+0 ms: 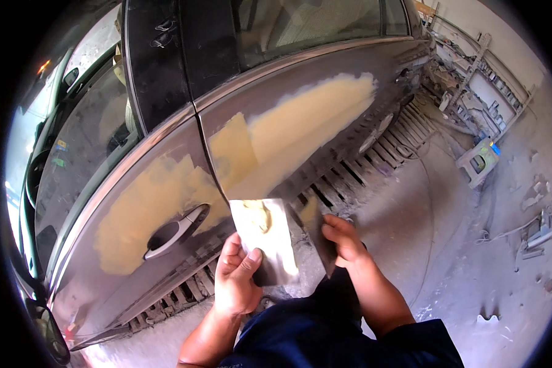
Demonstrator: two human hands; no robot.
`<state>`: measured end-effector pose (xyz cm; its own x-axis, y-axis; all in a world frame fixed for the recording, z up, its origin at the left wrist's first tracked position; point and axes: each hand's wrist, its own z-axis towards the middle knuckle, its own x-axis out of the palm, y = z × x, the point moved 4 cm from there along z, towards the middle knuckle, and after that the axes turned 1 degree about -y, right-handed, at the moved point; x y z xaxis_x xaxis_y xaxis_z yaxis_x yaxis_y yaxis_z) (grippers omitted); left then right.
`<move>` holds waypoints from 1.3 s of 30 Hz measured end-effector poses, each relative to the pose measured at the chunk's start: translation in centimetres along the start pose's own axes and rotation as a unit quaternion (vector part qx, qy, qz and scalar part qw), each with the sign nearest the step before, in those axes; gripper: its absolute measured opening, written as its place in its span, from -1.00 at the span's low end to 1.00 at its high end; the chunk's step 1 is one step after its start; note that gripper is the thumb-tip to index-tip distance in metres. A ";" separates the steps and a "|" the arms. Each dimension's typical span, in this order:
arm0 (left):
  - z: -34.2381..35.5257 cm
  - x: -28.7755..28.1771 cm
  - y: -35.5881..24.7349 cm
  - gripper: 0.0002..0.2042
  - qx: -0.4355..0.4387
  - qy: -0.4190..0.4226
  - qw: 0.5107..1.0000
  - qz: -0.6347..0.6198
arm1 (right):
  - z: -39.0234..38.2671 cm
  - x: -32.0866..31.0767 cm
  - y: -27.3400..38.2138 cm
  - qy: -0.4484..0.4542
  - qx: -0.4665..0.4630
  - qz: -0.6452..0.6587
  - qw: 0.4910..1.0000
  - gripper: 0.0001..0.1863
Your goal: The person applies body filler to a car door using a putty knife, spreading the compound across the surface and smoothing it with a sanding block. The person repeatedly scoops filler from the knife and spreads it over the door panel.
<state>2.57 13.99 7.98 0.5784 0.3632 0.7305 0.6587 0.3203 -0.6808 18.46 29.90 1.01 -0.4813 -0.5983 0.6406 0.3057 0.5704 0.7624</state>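
My left hand (236, 283) grips a pale, flat metal filler plate (281, 248) by its lower left edge, thumb on top. A lump of yellow body filler (256, 216) sits near the plate's upper end. Just to the right, my right hand (348, 244) is closed on a dark, flat filler spreader (320, 242), with yellow filler at its upper end. The two tools are close together in front of the brown car. Yellow filler covers a patch on the front door (126, 211), around the door handle (176, 233), and a long patch on the rear door (316, 113).
Slatted grating (328, 190) runs along the floor below the car. At the right stand a greenish step stool (479, 161) and a metal rack (500, 83) with various items. A thin hose (431, 208) crosses the dusty floor, and a metal object (538, 233) lies farther right.
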 end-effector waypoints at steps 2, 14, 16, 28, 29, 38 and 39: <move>0.2 -0.1 -0.6 -0.62 0.102 -0.010 0.992 0.071 | -2.2 0.8 0.7 -0.009 -0.047 -0.040 0.998 -0.61; -0.6 0.5 -0.9 -0.55 0.154 0.173 0.893 0.386 | -1.0 6.3 3.5 0.020 -0.171 -0.353 0.920 -0.78; -0.3 1.5 -2.3 -0.55 0.198 0.188 0.792 0.546 | -0.6 6.0 4.0 0.052 -0.146 -0.302 0.941 -0.72; 0.6 -5.3 -1.6 -0.67 -0.065 0.123 0.967 0.215 | -0.7 11.6 8.1 0.320 -0.271 -0.471 0.776 -0.40; 0.8 -5.3 -1.9 -0.67 -0.060 0.136 0.965 0.214 | -0.5 11.4 8.0 0.310 -0.267 -0.487 0.772 -0.39; 0.0 -1.7 -2.6 -0.62 0.044 0.037 0.977 0.203 | 0.5 8.7 8.3 0.008 -0.367 -0.673 0.642 -0.52; 0.0 -1.8 -2.4 -0.62 0.044 0.024 0.979 0.199 | 0.0 9.6 8.6 -0.013 -0.405 -0.672 0.620 -0.52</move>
<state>-0.09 12.58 8.28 0.8044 0.4337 0.4060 0.3331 0.2365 -0.9127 16.49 29.05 13.76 -0.7578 -0.2123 -0.6169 -0.0786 -0.9090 0.4094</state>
